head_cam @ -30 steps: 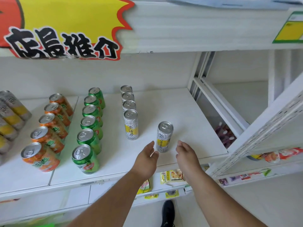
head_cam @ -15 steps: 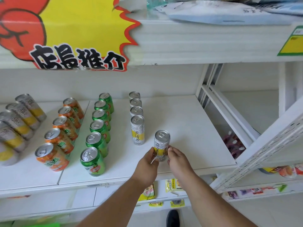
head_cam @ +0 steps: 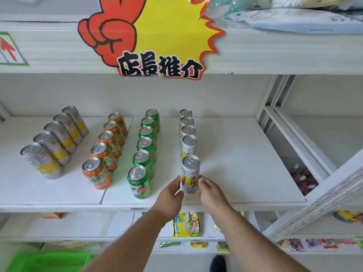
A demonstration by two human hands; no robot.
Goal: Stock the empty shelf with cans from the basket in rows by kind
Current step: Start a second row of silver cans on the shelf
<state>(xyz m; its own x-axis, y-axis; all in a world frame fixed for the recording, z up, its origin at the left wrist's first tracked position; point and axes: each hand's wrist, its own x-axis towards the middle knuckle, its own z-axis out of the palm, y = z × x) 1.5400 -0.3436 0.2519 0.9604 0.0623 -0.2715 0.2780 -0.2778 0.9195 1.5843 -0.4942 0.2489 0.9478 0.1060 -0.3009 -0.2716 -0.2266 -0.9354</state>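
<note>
**Fifth slim can lined up at the front of the right-hand row**

A slim silver-and-yellow can (head_cam: 190, 174), a smooth metal cylinder with a pull-tab lid, stands upright near the front edge of the white shelf (head_cam: 245, 163). The left hand (head_cam: 170, 193) touches its left side with fingers nearly straight, and the right hand (head_cam: 210, 191) meets its right side with loosely bent fingers; whether either truly grips or only steadies it I cannot tell.

Behind it, four matching slim cans (head_cam: 187, 132) run back toward the wall, so the held can stands as the front of that row. To the left stand three more rows: six glossy green cans (head_cam: 146, 146), five orange cans (head_cam: 108, 148) and, farthest left, five wider silver-and-yellow cans (head_cam: 55, 142). All the lids are bright bare aluminium. The shelf boards are flat, matt white panels with a seam between the orange and green rows.

A yellow starburst sign (head_cam: 163, 42) with a red fist and black characters hangs on the shelf edge above. A green plastic basket (head_cam: 49, 261) with a mesh pattern shows at lower left.

Half a second ago the same can stood off to the right of its row, pinched between both hands; now it sits directly in line with the other four. A second ago both hands were open and just short of it.
</note>
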